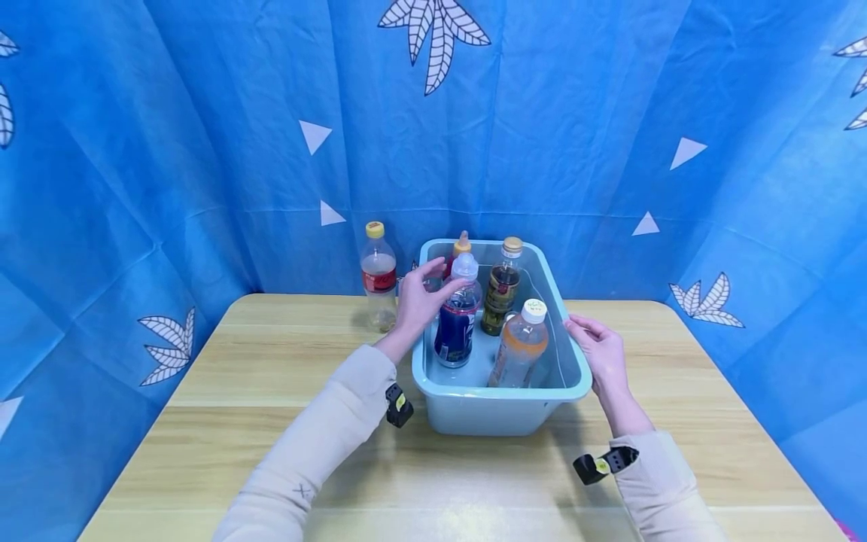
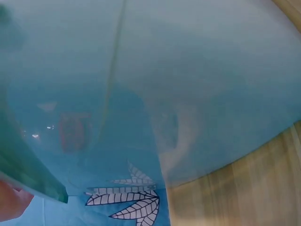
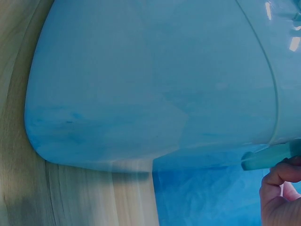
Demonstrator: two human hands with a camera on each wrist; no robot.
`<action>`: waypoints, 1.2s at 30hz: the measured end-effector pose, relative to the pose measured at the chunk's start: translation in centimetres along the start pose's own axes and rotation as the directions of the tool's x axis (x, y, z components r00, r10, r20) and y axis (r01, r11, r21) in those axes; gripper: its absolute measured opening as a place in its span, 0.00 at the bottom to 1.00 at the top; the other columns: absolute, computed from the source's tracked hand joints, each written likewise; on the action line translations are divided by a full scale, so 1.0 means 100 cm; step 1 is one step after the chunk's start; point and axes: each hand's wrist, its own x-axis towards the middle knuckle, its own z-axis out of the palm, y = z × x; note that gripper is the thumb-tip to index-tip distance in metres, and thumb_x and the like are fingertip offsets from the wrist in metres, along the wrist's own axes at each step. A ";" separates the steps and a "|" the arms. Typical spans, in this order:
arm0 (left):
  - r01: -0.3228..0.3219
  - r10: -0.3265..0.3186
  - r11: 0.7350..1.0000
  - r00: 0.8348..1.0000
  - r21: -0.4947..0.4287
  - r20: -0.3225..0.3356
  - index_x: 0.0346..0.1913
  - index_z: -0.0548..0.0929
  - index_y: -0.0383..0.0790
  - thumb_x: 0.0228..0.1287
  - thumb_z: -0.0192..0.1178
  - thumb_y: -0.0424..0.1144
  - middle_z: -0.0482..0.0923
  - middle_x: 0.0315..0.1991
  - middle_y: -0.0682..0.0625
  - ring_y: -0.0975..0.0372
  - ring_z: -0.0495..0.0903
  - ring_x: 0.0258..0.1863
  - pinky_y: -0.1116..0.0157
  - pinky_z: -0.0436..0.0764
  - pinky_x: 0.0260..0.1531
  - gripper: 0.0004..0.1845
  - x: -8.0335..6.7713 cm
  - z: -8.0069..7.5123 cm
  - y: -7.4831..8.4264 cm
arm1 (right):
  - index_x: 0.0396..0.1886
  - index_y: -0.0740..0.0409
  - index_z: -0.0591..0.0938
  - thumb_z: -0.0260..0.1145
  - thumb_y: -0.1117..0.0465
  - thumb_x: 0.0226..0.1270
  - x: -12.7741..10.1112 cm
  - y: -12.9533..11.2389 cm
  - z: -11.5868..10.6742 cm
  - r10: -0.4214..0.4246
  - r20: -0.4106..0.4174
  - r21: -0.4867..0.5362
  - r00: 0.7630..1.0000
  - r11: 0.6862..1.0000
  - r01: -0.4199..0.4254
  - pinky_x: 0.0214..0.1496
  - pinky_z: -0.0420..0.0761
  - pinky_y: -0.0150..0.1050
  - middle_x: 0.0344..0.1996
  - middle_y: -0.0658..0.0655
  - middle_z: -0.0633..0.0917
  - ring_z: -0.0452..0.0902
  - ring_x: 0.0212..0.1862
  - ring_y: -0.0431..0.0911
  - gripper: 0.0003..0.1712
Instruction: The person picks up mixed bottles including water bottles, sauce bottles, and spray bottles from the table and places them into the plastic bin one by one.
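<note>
A light blue plastic basin (image 1: 467, 414) stands on the table with several bottles in it. My left hand (image 1: 420, 301) is over its left rim, fingers apart and the thumb extended in front of the neck of a bottle with a dark blue label and clear cap (image 1: 455, 331). My right hand (image 1: 599, 350) pinches the right rim. Inside, a gold-capped bottle of dark liquid (image 1: 501, 290) and a white-capped bottle with an orange band (image 1: 521, 346) lean slightly. Behind the blue-labelled one, a bottle with a tan cap (image 1: 462, 247) is partly hidden.
A yellow-capped, red-labelled bottle (image 1: 379, 282) stands on the wooden table (image 1: 291, 361), left of the basin. Blue cloth (image 1: 542, 150) with leaf prints hangs behind and along both sides. The basin's outer wall (image 2: 197, 70) fills most of both wrist views.
</note>
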 end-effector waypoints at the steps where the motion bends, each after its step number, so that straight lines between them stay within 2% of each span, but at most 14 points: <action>1: -0.001 0.001 1.000 1.000 -0.001 -0.003 0.54 0.74 0.40 0.50 0.64 0.50 0.76 0.50 0.47 0.60 0.73 0.49 0.58 0.72 0.48 0.29 0.000 -0.001 -0.001 | 0.53 0.71 0.72 0.64 0.57 0.58 0.000 0.000 0.000 0.001 -0.001 -0.003 1.000 1.000 -0.001 0.31 0.77 0.26 0.21 0.38 0.79 0.77 0.27 0.32 0.28; 8: -0.010 0.009 1.000 0.999 -0.026 -0.039 0.52 0.75 0.39 0.51 0.64 0.49 0.76 0.50 0.46 0.60 0.73 0.49 0.60 0.72 0.48 0.26 -0.003 -0.014 -0.003 | 0.52 0.71 0.73 0.65 0.57 0.56 0.001 0.002 -0.002 -0.006 -0.012 -0.002 1.000 1.000 0.006 0.29 0.77 0.27 0.20 0.39 0.80 0.77 0.26 0.33 0.28; 17: -0.023 0.023 1.000 0.995 0.007 -0.097 0.49 0.77 0.36 0.52 0.64 0.45 0.77 0.46 0.44 0.58 0.74 0.46 0.61 0.73 0.45 0.23 0.001 -0.031 -0.013 | 0.52 0.71 0.73 0.64 0.57 0.57 0.002 0.003 -0.002 -0.012 -0.011 -0.005 1.000 1.000 0.012 0.29 0.77 0.27 0.20 0.40 0.80 0.77 0.26 0.33 0.28; 26: -0.059 0.062 0.998 0.987 0.028 -0.147 0.46 0.78 0.36 0.52 0.64 0.41 0.78 0.43 0.45 0.57 0.76 0.42 0.61 0.75 0.43 0.19 0.005 -0.050 -0.021 | 0.52 0.71 0.72 0.64 0.56 0.57 0.002 0.003 -0.002 -0.015 -0.003 -0.022 1.000 1.000 0.015 0.31 0.77 0.26 0.21 0.38 0.79 0.77 0.27 0.32 0.28; 30: -0.085 0.088 0.996 0.982 0.026 -0.167 0.46 0.77 0.32 0.53 0.64 0.39 0.77 0.42 0.41 0.52 0.76 0.41 0.57 0.75 0.42 0.19 0.008 -0.058 -0.025 | 0.52 0.71 0.73 0.64 0.56 0.57 0.001 0.003 -0.002 -0.016 0.003 -0.016 1.000 1.000 0.016 0.31 0.77 0.27 0.22 0.38 0.80 0.77 0.28 0.32 0.28; 36: -0.084 0.090 0.996 0.972 0.034 -0.219 0.45 0.76 0.29 0.52 0.64 0.37 0.76 0.43 0.38 0.50 0.76 0.41 0.56 0.76 0.41 0.19 0.015 -0.066 -0.027 | 0.52 0.71 0.72 0.64 0.56 0.58 0.002 0.002 -0.001 -0.022 0.002 -0.018 1.000 1.000 0.022 0.31 0.77 0.27 0.21 0.38 0.80 0.77 0.28 0.32 0.28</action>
